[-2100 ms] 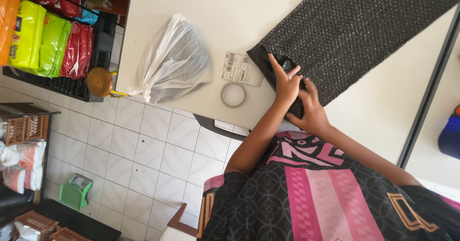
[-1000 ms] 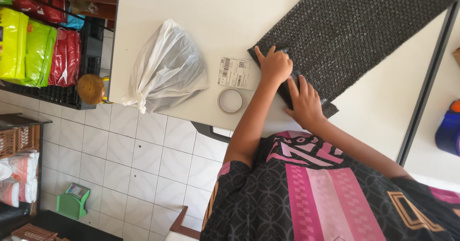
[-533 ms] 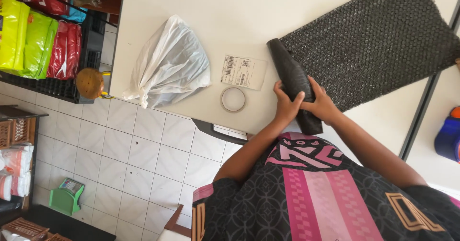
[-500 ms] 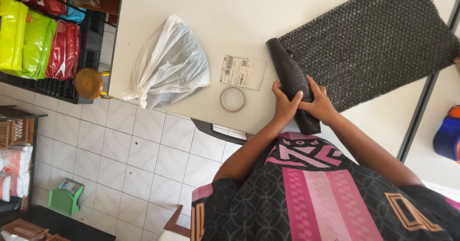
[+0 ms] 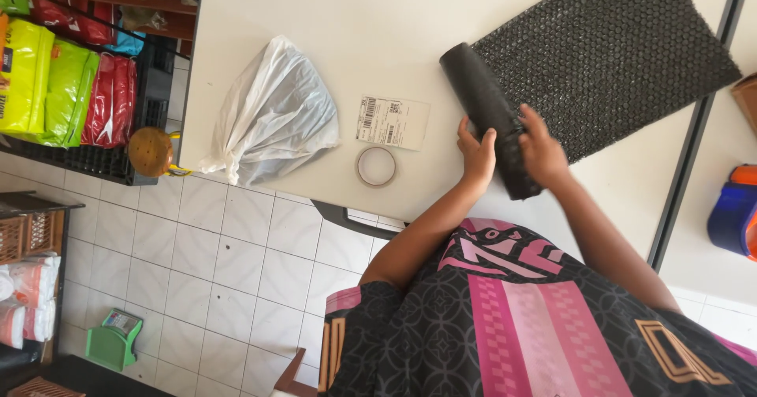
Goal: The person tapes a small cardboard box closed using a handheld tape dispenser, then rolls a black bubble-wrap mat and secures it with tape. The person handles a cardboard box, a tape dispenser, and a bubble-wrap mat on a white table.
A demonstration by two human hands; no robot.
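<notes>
both hands sit on one rolled-up end of a black bubble sheet (image 5: 607,58) on the white table (image 5: 331,26). the left hand (image 5: 476,154) lies on the near side of the roll (image 5: 490,121), fingers curved loosely over it and close together, pressing rather than clamping. the right hand (image 5: 542,151) rests on the other side of the same roll, fingers bent and spread a little across the top; whether they wrap right round it i cannot tell. the unrolled part of the sheet lies flat beyond the roll. counted: one roll of tape (image 5: 376,166) just left of the left hand, one paper label (image 5: 392,122) beside it, and one white plastic bag (image 5: 272,117) further left.
</notes>
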